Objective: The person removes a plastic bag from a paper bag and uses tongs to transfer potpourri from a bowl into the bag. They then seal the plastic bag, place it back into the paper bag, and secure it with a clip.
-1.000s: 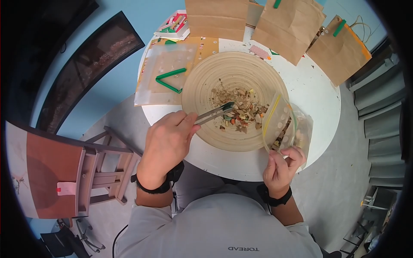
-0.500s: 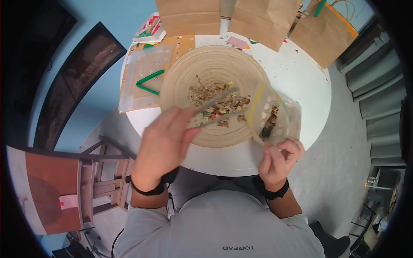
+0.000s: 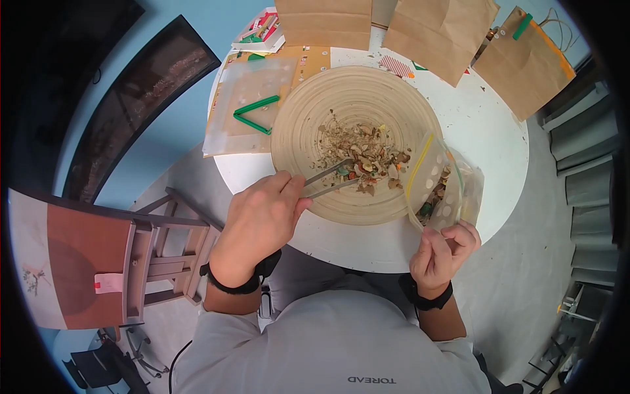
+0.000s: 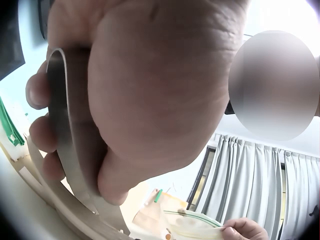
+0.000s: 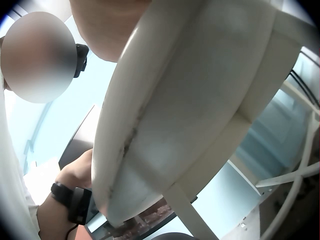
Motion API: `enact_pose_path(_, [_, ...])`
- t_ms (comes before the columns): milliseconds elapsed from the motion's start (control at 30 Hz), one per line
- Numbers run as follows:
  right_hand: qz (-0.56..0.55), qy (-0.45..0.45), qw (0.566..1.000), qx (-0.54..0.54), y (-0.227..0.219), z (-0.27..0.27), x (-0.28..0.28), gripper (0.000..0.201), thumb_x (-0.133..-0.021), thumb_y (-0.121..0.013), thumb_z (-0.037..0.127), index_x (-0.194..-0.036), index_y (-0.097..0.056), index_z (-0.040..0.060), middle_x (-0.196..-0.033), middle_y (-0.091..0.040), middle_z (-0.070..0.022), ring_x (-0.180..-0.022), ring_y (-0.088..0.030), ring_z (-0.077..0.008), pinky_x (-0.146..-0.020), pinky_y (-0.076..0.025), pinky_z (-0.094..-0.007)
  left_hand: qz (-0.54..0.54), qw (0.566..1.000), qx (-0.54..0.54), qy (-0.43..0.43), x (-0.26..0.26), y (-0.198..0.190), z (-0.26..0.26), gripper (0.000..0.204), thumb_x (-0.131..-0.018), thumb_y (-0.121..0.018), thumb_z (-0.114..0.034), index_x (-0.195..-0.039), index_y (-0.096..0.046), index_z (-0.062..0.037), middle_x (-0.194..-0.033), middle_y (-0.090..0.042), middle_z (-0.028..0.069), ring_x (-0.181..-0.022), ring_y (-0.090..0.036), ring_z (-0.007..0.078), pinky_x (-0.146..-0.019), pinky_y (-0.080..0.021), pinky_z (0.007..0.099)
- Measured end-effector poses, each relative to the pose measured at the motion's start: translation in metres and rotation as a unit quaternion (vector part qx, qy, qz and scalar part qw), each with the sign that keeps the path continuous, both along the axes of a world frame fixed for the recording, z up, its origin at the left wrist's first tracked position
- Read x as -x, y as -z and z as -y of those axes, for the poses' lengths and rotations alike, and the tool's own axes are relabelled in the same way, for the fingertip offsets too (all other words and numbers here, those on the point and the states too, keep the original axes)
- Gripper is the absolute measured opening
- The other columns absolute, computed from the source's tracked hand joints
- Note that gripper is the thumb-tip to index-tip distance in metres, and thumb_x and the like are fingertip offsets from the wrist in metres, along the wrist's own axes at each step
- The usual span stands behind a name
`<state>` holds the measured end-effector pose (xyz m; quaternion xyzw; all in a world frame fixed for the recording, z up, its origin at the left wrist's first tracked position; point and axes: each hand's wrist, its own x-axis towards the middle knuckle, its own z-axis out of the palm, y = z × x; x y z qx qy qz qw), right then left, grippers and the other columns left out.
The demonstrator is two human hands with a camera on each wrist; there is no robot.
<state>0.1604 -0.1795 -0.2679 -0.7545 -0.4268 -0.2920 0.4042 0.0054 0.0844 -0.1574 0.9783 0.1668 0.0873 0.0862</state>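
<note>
My left hand (image 3: pixel 262 213) grips metal tongs (image 3: pixel 328 172), their bent end against its palm in the left wrist view. The two arms of the tongs stand apart, tips at the near side of a pile of dried bits (image 3: pixel 364 154), brown flakes and chips with a few green and orange pieces. The pile lies on a round ridged wooden tray (image 3: pixel 295 111). At the tray's right edge, my right hand (image 3: pixel 446 256) pinches the near rim of a clear zip bag (image 3: pixel 423 174). The bag's mouth gapes towards the tray, with brown and dark green bits inside.
Left of the tray lie a frosted pouch (image 3: pixel 226 108) and a green clip (image 3: pixel 256 105) bent in a V. Paper bags (image 3: pixel 443 33) stand along the back, beside a white box (image 3: pixel 266 43) of coloured clips. Small crumbs dot the white table (image 3: pixel 499 144).
The tongs, closed over the pile at first, spread near the bag and are now back at the pile, spread. A dark green piece shows in the bag since the middle frame.
</note>
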Motion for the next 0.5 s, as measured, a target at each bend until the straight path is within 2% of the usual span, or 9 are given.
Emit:
enact_pose_path(333, [-0.010,-0.008,1.000,0.005,-0.003,-0.001,0.000,0.025,-0.077,-0.074,0.003,-0.099,-0.078,0.0153,-0.108,-0.052,-0.0085,-0.113,-0.045,-0.0344,-0.104,-0.044,-0.0463,0.054,0.998,0.008,0.040,-0.017,0.004,0.001,0.029,-0.086,-0.080,-0.015,-0.112,-0.071,-0.0050,-0.088,-0.065,0.0088,-0.080,-0.068,0.0318,-0.067,-0.056,0.0429])
enact_pose_path(500, [-0.017,-0.011,1.000,0.004,-0.007,-0.005,0.001,0.030,-0.074,-0.074,0.001,-0.099,-0.079,0.0160,-0.109,-0.053,-0.0084,-0.113,-0.047,-0.0343,-0.103,-0.044,-0.0451,0.111,0.991,0.034,0.074,-0.025,-0.013,0.006,0.035,-0.083,-0.082,-0.012,-0.114,-0.071,-0.0040,-0.092,-0.065,0.0117,-0.081,-0.067,0.0335,-0.067,-0.055,0.0435])
